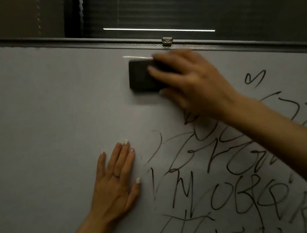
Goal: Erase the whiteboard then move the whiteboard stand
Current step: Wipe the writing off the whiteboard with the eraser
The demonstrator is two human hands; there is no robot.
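The whiteboard (52, 112) fills most of the view. Its left half is wiped blank, and black marker scribbles (234, 181) cover the lower right. My right hand (191, 79) grips a black eraser (142, 77) and holds it against the board near the top edge, at centre. It looks motion-blurred. My left hand (118, 178) lies flat on the board with straight fingers, just left of the scribbles, and wears a ring.
A metal top frame (82, 42) runs along the board's upper edge, with a small clip (167, 41) at its middle. Behind it hang dark window blinds (171, 11), showing a bright reflected strip of light.
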